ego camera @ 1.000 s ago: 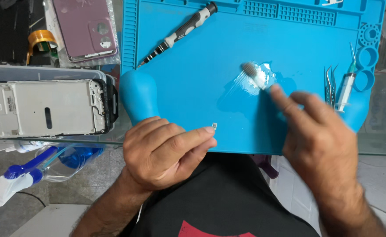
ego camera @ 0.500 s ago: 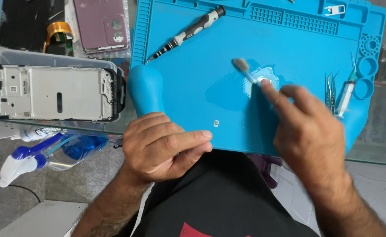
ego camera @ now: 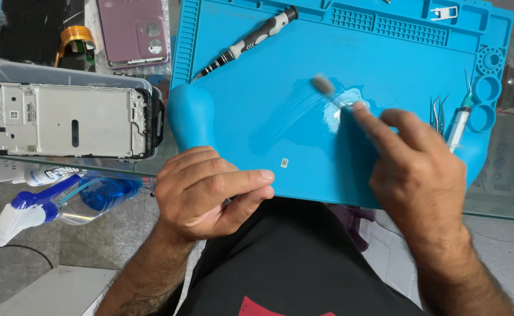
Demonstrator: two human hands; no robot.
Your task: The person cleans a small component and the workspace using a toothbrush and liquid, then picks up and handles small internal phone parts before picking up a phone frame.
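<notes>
- Head view: my right hand (ego camera: 418,169) pinches a small brush (ego camera: 333,95) over the wet patch on the blue mat (ego camera: 385,52).
- My left hand (ego camera: 207,190) rests curled, gripping nothing, at the mat's near edge, beside a tiny chip (ego camera: 284,162).

Glass table (ego camera: 502,193) under blue work mat (ego camera: 385,52), phone frame (ego camera: 69,120), pink back cover (ego camera: 133,30).

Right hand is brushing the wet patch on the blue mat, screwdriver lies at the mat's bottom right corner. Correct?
Not quite. The right hand does hold the brush over the wet patch on the blue mat, but the screwdriver lies near the mat's upper left edge, as the head view shows.
</notes>
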